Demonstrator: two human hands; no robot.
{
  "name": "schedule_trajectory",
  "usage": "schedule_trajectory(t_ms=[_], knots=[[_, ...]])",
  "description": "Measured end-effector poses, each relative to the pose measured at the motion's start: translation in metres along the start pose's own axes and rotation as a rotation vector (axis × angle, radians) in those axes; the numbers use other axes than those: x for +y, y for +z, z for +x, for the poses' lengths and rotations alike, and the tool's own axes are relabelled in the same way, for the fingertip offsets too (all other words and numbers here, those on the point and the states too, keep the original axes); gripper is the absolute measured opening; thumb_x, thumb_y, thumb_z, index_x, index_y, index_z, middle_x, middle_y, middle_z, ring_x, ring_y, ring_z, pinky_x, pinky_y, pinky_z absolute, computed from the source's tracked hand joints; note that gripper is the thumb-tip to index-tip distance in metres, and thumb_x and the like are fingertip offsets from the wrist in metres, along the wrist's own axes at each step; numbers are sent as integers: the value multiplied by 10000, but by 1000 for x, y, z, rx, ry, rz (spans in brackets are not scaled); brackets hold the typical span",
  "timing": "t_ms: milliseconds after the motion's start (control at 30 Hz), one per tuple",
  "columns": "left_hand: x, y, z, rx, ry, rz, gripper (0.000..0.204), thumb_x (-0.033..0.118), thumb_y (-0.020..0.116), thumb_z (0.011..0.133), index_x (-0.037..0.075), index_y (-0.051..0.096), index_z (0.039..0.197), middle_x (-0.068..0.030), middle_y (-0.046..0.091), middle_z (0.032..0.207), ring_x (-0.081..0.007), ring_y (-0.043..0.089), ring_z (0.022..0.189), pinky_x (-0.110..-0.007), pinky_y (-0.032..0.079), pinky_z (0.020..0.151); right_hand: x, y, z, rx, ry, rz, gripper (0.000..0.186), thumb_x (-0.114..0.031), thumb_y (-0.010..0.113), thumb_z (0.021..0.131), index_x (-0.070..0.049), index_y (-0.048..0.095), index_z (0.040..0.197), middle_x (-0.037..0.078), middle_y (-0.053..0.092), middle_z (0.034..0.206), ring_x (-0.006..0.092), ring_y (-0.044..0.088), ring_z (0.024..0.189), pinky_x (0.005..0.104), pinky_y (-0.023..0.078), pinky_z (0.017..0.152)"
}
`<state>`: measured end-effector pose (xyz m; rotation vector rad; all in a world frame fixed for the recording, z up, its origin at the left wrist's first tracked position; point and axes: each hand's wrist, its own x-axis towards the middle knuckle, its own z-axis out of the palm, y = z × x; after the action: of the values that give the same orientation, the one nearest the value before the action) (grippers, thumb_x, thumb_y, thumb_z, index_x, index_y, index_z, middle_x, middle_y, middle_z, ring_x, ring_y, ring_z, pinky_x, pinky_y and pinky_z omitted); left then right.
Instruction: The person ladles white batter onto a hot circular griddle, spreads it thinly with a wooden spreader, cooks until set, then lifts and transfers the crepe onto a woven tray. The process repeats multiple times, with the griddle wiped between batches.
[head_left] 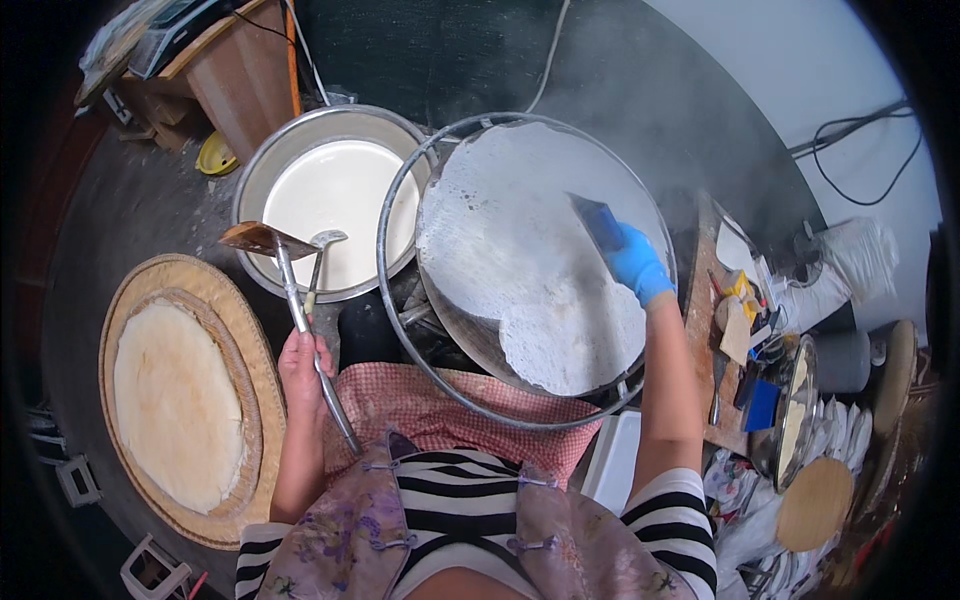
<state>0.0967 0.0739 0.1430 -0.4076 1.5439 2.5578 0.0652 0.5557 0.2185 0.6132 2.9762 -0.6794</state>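
Note:
My left hand (303, 368) is closed around the metal handle of a wooden batter spreader (264, 239) and the handle of a ladle (327, 238). Both tool heads are up over the near left rim of a big metal basin (252, 180) of white batter (345, 200). In a blue glove, my right hand (640, 264) grips a blue scraper (598, 220), its blade down at the pale crepe (510, 230) that covers most of a round griddle (462, 335). A lobe of crepe lies toward the griddle's near edge. Whether the blade touches it I cannot tell.
A metal ring (385, 270) surrounds the griddle, and steam rises behind it. Left of me, a stack of flat crepes (175, 400) lies on a round woven tray (130, 290). A cluttered wooden board (700, 300) with tools and a metal bowl (800, 400) stand right. Red-checked cloth (440, 400) covers my lap.

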Motion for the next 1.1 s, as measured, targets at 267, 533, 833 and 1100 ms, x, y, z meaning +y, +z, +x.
schedule_trajectory(t_ms=[267, 533, 833, 1100], knots=[[2, 15, -10, -102, -39, 13, 287, 215, 482, 932, 55, 498, 1169, -3, 485, 689, -58, 432, 474, -180, 346, 395, 42, -2, -81, 10, 94, -116, 324, -47, 484, 732, -51, 606, 1032, 242, 599, 974, 387, 568, 947, 409, 453, 821], [-5, 34, -21, -179, -66, 37, 322, 198, 501, 922, 35, 491, 1200, -13, 505, 689, -55, 436, 476, -173, 350, 409, 9, 15, -99, -90, 15, -186, 367, -20, 496, 715, -95, 606, 1057, 208, 612, 968, 365, 581, 920, 407, 462, 794], [-8, 43, -32, -272, -66, 89, 342, 200, 497, 924, 24, 477, 1217, -15, 498, 676, -57, 437, 478, -180, 361, 415, 13, 15, -120, -239, -69, -193, 293, -50, 573, 698, -91, 618, 985, 196, 615, 930, 363, 589, 871, 402, 470, 775], [-6, 44, -41, -373, -70, 130, 327, 191, 485, 927, 19, 477, 1206, -14, 508, 683, -60, 439, 480, -187, 362, 417, 20, 2, -126, -323, -168, -162, 301, -80, 610, 706, -80, 611, 1008, 205, 617, 926, 358, 596, 863, 386, 472, 768]])
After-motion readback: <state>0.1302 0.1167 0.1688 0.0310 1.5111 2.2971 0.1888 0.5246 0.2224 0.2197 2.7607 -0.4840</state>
